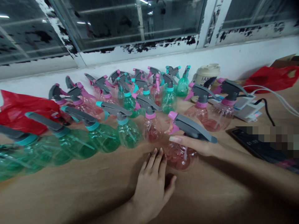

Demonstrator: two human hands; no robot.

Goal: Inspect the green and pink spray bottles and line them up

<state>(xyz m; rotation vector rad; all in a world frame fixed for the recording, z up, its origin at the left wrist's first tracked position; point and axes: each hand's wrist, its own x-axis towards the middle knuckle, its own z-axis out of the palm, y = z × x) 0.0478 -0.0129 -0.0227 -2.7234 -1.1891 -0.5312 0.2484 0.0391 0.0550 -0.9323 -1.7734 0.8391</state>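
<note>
My right hand (191, 143) is wrapped round the neck of a pink spray bottle (181, 158), just below its grey and pink trigger head. The bottle stands upright on the table, and its collar is hidden by my fingers. Flat on the tabletop to its left lies my left hand (153, 183), fingers stretched out and holding nothing. Directly behind my hands stands another pink spray bottle (151, 129). A row of green spray bottles (129, 133) with turquoise collars runs off to the left.
More pink and green bottles (169, 99) crowd toward the wall. Two pink bottles (219, 115) stand at right, near a white power strip (249, 109) with cables. A phone (254, 149) lies at right. Red plastic bags (25, 113) and a pale tub (207, 73) are also there.
</note>
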